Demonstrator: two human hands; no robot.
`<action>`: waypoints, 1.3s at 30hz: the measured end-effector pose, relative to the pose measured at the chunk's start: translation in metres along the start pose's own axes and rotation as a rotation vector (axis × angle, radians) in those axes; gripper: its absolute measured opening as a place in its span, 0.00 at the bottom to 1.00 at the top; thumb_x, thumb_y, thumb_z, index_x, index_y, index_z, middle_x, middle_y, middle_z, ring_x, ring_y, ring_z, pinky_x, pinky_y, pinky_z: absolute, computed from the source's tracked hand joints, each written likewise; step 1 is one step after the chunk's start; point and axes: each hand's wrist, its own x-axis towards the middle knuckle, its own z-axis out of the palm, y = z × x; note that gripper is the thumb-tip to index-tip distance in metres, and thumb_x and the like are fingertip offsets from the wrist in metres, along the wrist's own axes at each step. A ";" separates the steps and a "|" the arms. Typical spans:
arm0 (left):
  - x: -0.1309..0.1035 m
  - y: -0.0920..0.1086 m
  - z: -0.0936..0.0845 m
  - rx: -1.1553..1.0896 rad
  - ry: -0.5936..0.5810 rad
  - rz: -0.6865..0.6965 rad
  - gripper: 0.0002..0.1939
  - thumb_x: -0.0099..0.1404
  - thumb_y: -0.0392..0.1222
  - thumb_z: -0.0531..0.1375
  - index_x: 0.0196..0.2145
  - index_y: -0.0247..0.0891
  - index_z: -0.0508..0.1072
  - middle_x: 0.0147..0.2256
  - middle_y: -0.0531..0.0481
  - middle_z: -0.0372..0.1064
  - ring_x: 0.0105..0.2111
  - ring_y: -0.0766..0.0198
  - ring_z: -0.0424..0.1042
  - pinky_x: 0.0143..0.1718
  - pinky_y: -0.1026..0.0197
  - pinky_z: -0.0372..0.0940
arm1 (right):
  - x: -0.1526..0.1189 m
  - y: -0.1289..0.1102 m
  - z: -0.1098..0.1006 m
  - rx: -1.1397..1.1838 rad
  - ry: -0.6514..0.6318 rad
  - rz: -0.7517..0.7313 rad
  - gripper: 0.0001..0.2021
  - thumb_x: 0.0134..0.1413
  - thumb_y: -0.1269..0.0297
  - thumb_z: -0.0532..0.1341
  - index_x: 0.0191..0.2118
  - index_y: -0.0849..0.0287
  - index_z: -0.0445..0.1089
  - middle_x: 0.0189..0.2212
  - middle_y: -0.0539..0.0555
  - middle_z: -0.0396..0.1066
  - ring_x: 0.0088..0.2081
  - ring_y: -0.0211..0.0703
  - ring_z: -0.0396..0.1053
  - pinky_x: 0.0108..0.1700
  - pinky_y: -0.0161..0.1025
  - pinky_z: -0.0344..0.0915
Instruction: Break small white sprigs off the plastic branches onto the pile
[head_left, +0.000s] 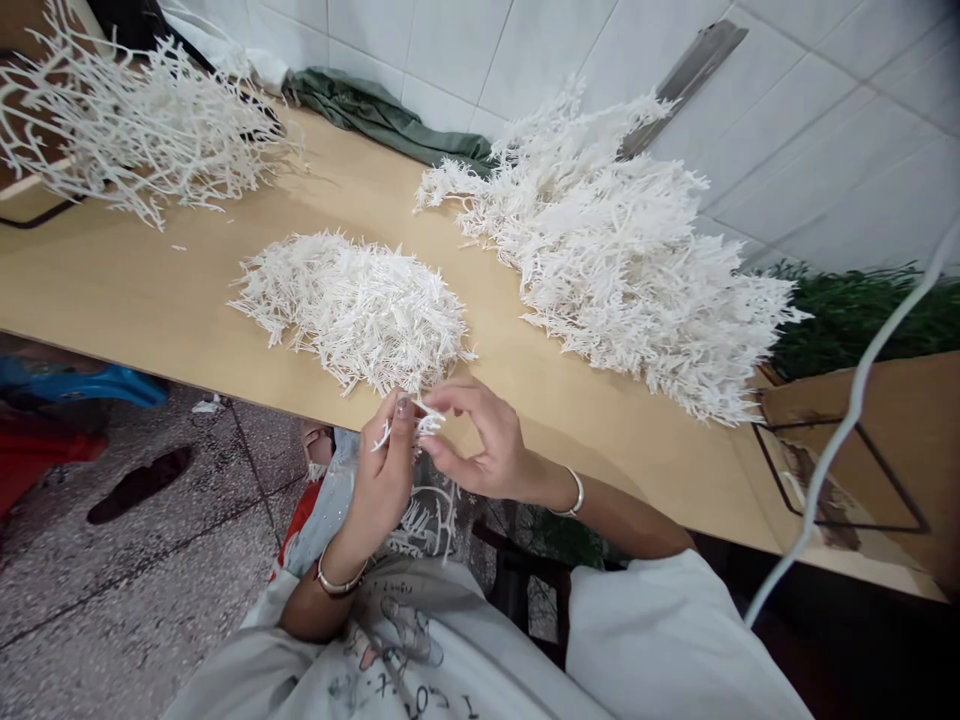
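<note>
My left hand (386, 470) is closed around a white branched piece (429, 424), its thumb on top, at the table's front edge. Beside it, my right hand (484, 440) has thumb and forefinger curved towards the same piece, their tips at its right side; whether they pinch a strand is too small to tell. Just beyond both hands lies a heap of short white pieces (360, 305). A larger pile of white branched sprigs (622, 250) rises at the back right. Long bare white stems (165, 130) lie bunched at the far left.
The wooden table (150, 290) runs along a tiled wall. Dark green cloth (382, 120) lies at its back edge. On the right are a white cable (847, 430), a cardboard box (892, 420) and green foliage (862, 310). A blue stool (112, 383) stands at lower left.
</note>
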 end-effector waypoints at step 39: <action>-0.016 0.003 -0.004 0.296 0.091 0.340 0.21 0.71 0.50 0.44 0.59 0.44 0.53 0.46 0.43 0.55 0.42 0.60 0.59 0.42 0.58 0.60 | -0.046 -0.057 0.032 0.475 0.279 0.542 0.14 0.60 0.63 0.58 0.51 0.57 0.68 0.44 0.59 0.73 0.45 0.43 0.72 0.47 0.39 0.69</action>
